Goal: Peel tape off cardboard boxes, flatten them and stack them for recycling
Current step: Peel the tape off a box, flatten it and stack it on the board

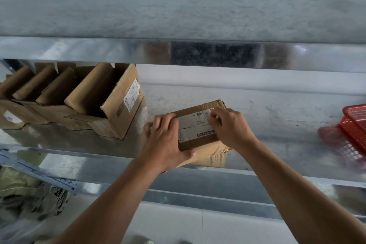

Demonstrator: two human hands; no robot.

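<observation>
Head view, near to far.

- Below the shelf's near edge, left: a heap of crumpled, pale green-grey material (25,190). Blurred, so what it is cannot be told.
- Two bare forearms reach up and forward from the bottom of the view to the metal shelf (69,140).
- Small box (198,144): closed brown cardboard, dented and creased. It lies flat at the shelf's near edge, about mid-length, turned at a slant to that edge. Its near corner seems to reach just over the edge.
- Left hand (166,140): grips the left end of the small box. The fingers are curled over the top face and the thumb presses against the near side.
- White label (195,125): stuck to the top face and printed with barcodes. The text is too small to read.
- Right hand (231,127): fingers bent, with the fingertips pinching at the label's far right corner. Whether the corner has lifted cannot be told.
- Left part of the shelf, further back: a row of open boxes (49,93), tipped on their sides. The largest open box (122,111) is nearest the small box and carries a label of its own on its end face.
- Right end of the shelf: a red mesh basket (354,125), cut off by the frame, well apart from the small box.
- Behind the shelf: a grey wall (257,101).
- Above, across the full width: a shiny metal beam (99,49).
</observation>
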